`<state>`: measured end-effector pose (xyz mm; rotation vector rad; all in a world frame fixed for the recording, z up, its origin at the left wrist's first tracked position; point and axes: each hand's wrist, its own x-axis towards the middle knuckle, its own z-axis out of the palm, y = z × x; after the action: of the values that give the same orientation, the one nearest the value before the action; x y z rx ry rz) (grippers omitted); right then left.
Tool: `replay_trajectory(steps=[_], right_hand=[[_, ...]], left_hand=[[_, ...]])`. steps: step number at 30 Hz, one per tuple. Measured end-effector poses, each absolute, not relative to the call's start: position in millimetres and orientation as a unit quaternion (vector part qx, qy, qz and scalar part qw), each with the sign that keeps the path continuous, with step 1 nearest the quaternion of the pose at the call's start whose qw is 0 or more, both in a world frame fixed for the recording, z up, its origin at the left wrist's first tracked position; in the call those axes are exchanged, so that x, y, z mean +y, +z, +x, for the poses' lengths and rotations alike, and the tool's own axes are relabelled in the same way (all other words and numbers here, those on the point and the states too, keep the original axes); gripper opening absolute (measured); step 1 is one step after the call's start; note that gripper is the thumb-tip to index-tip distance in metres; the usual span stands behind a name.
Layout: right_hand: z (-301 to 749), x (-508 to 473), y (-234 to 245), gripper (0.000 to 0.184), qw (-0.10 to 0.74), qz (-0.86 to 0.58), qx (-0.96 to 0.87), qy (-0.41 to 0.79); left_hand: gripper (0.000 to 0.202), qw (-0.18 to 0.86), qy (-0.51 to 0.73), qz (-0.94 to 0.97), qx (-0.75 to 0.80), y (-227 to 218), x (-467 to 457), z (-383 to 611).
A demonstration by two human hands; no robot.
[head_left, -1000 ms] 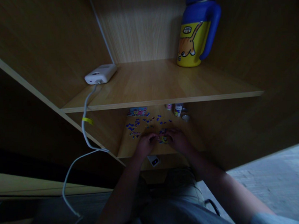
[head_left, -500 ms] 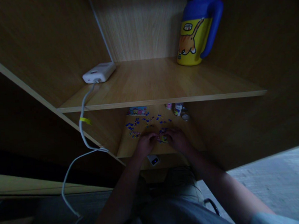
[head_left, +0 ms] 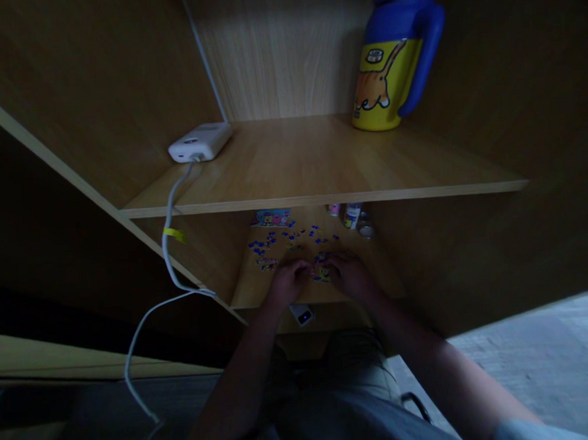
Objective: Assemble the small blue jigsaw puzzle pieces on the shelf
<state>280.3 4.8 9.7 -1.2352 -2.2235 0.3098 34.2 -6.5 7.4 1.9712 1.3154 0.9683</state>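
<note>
- Left hand (head_left: pixel 288 281): fingers curled downward, fingertips at the surface just beside the right hand; narrow posture. Whether a piece is pinched cannot be told at this resolution.
- Right hand (head_left: pixel 350 276): likewise curled and narrow, directly over a small cluster of multicoloured jigsaw pieces (head_left: pixel 321 271). Any hold on a piece cannot be confirmed.
- Scattered blue-edged jigsaw pieces (head_left: pixel 286 242): lying loose ahead of the hands, spread across the light wood-grain counter (head_left: pixel 252 290).
- Printed rectangular puzzle picture card (head_left: pixel 271 218): at the far end of the counter, beyond the scattered pieces.
- Small white bottle (head_left: pixel 352 215): far right of the counter, with a small pink container (head_left: pixel 333 209) to its left and a round glass jar (head_left: pixel 366 230) to its right.
- Small white device with a dark face (head_left: pixel 302 316): at the near counter edge, below the hands.
- Light wooden shelf (head_left: pixel 310 159): spans above the counter, carrying a yellow-and-blue cat-print bottle with a handle (head_left: pixel 385 85) and a white power bank (head_left: pixel 200 143).
- White cable (head_left: pixel 169 247): runs from the power bank down past the shelf edge, with a yellow tag (head_left: pixel 174 234) on it.
- Lighting: dim; fine detail at the hands is unresolved.
</note>
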Motion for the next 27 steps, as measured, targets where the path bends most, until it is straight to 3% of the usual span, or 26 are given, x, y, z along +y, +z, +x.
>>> replay_trajectory(steps=[22,27], right_hand=[[283.2,7.9,2.3,0.028,0.294,-0.448,-0.838,0.103],[282.6,7.6,1.8,0.026,0.296,-0.45,-0.837,0.096]], left_hand=[[0.015,0.307,0.394,0.729,0.469,2.4,-2.7,31.2],[0.021,0.365,0.443,0.689,0.444,3.7,-3.9,36.7]])
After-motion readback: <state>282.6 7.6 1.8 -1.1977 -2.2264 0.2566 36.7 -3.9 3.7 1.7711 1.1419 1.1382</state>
